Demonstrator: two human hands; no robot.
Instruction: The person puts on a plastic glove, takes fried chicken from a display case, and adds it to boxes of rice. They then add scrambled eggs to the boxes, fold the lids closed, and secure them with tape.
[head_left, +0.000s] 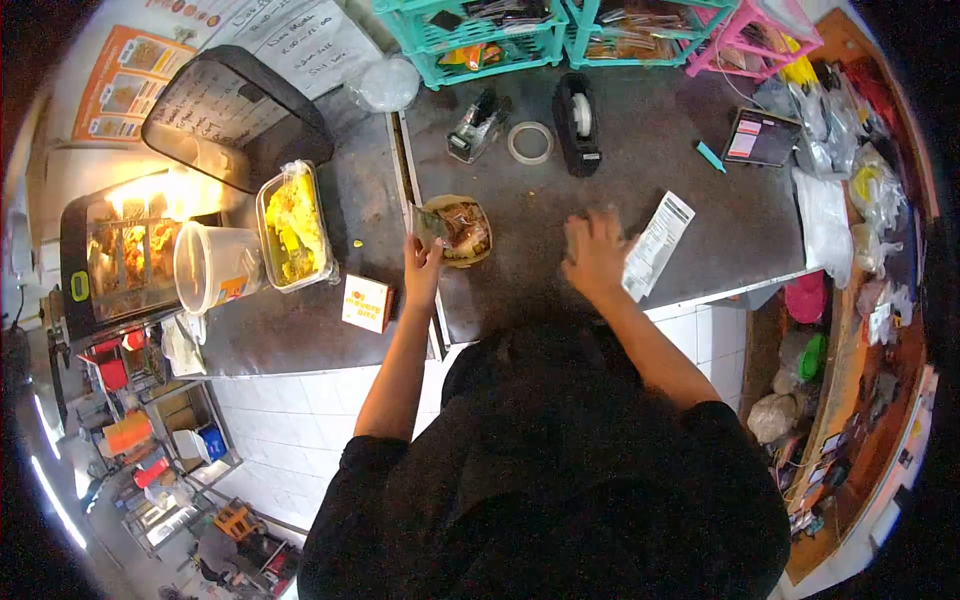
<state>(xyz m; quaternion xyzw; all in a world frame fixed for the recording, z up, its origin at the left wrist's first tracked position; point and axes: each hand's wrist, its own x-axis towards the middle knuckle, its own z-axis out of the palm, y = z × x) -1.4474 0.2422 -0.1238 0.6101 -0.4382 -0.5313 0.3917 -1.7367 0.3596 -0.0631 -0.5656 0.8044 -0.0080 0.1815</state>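
On the dark counter, a round-cornered food bowl (468, 222) holds brown food and a clear packet. My left hand (424, 262) is at the bowl's left edge, its fingers closed around a small clear packet (428, 225). To the right, my right hand (596, 250) hovers over or rests on the counter, fingers spread and slightly blurred, with nothing in it. A long printed receipt (660, 245) lies just right of that hand. A small white and orange box (367, 303) sits left of my left forearm.
A tub of yellow food (294, 228) and a clear bucket (215, 268) stand at the left, beside a lit glass warmer (130, 250). Toward the back are a tape dispenser (577, 125), a tape roll (530, 143), teal baskets (490, 45) and a tablet (762, 137).
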